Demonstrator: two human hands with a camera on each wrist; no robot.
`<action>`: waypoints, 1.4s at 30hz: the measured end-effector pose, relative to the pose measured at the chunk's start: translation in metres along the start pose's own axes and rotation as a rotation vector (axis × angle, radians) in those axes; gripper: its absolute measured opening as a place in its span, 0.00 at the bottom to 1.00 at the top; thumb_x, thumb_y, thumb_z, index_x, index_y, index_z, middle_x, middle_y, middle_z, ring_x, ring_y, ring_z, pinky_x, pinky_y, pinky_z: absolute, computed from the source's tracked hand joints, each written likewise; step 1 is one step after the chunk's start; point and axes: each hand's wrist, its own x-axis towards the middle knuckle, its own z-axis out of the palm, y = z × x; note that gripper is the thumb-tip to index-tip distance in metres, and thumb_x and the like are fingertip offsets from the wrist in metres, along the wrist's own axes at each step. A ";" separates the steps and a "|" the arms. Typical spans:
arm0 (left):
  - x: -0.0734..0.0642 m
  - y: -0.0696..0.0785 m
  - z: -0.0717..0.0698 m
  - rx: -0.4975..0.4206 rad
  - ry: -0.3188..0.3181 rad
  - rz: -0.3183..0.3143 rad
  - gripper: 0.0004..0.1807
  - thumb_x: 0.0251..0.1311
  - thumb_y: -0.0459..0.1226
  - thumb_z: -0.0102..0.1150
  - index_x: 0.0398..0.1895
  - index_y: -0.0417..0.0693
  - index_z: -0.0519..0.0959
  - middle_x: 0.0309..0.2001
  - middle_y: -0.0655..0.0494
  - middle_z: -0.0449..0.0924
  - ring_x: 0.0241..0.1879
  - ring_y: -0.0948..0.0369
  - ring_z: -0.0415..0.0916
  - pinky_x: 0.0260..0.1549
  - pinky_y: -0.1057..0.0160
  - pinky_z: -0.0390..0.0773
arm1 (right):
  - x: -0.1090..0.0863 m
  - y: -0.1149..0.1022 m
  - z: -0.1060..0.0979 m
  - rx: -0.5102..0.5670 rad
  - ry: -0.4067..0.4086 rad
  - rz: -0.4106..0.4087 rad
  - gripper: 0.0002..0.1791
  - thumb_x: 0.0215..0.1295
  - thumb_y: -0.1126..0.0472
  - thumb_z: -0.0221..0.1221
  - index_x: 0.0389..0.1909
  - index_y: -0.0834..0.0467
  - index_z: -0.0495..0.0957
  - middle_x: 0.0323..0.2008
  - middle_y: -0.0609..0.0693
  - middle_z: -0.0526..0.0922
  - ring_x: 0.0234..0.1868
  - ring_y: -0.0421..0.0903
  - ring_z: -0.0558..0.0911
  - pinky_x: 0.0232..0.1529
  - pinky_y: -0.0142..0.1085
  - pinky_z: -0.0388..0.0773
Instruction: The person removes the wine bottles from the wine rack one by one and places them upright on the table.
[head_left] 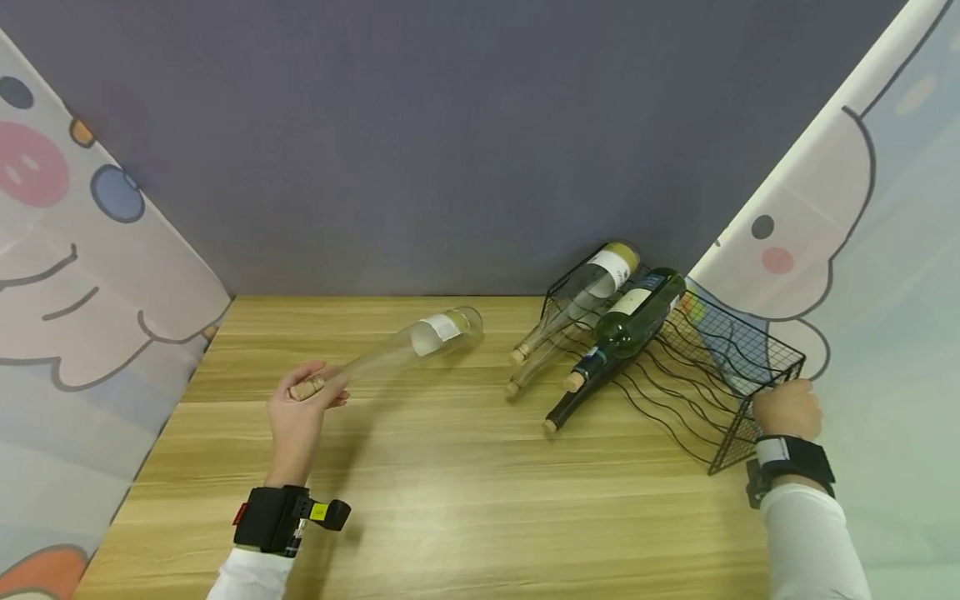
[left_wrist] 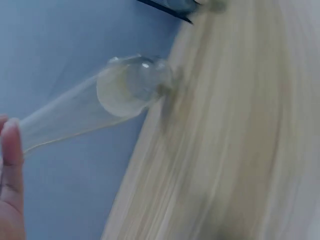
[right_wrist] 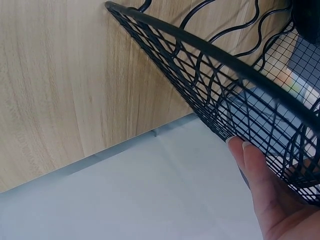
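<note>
On the left of the head view, my left hand (head_left: 303, 400) grips the corked neck of a clear glass wine bottle (head_left: 405, 346). The bottle tilts with its labelled base pointing away to the right. In the left wrist view the bottle's base (left_wrist: 132, 85) is blurred, and only part of the hand (left_wrist: 11, 185) shows. At the far right, my right hand (head_left: 787, 408) holds the end panel of a black wire wine rack (head_left: 738, 367). Up close, fingers (right_wrist: 257, 172) lie against the mesh (right_wrist: 240, 105); the rest of the grip is partly hidden.
Several corked bottles lie in the rack's left part, stacked in two layers: a clear one (head_left: 581, 296), a green one (head_left: 633, 317), others beneath. Wavy wires cross the rack's right part. A wooden table (head_left: 465, 500) meets a grey wall (head_left: 450, 167); cartoon-printed sheets (head_left: 885, 375) hang either side.
</note>
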 end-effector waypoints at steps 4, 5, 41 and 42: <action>0.005 0.000 0.008 -0.179 0.097 0.045 0.10 0.57 0.27 0.67 0.41 0.34 0.80 0.34 0.56 0.82 0.20 0.64 0.75 0.23 0.72 0.77 | 0.000 0.001 0.000 -0.005 -0.005 -0.004 0.34 0.66 0.60 0.39 0.62 0.86 0.50 0.54 0.87 0.65 0.54 0.80 0.70 0.47 0.63 0.75; 0.006 0.000 0.010 -0.212 0.122 0.059 0.06 0.58 0.28 0.66 0.37 0.36 0.80 0.33 0.56 0.82 0.20 0.65 0.73 0.23 0.72 0.74 | 0.000 0.001 0.000 -0.005 -0.005 -0.006 0.34 0.66 0.60 0.39 0.62 0.86 0.50 0.54 0.88 0.64 0.54 0.80 0.70 0.47 0.63 0.75; 0.014 0.002 0.032 -0.528 -0.142 0.361 0.16 0.58 0.13 0.50 0.32 0.41 0.69 0.37 0.47 0.76 0.47 0.51 0.83 0.48 0.58 0.83 | 0.006 0.003 0.000 -0.028 -0.015 0.000 0.36 0.66 0.59 0.41 0.63 0.86 0.48 0.53 0.88 0.65 0.53 0.80 0.71 0.46 0.62 0.76; 0.013 0.002 0.033 -0.505 -0.139 0.396 0.16 0.57 0.12 0.51 0.32 0.42 0.69 0.37 0.47 0.76 0.48 0.51 0.83 0.49 0.59 0.83 | 0.006 0.003 0.000 -0.026 -0.020 0.000 0.36 0.66 0.59 0.41 0.63 0.86 0.48 0.53 0.88 0.65 0.53 0.80 0.71 0.46 0.62 0.76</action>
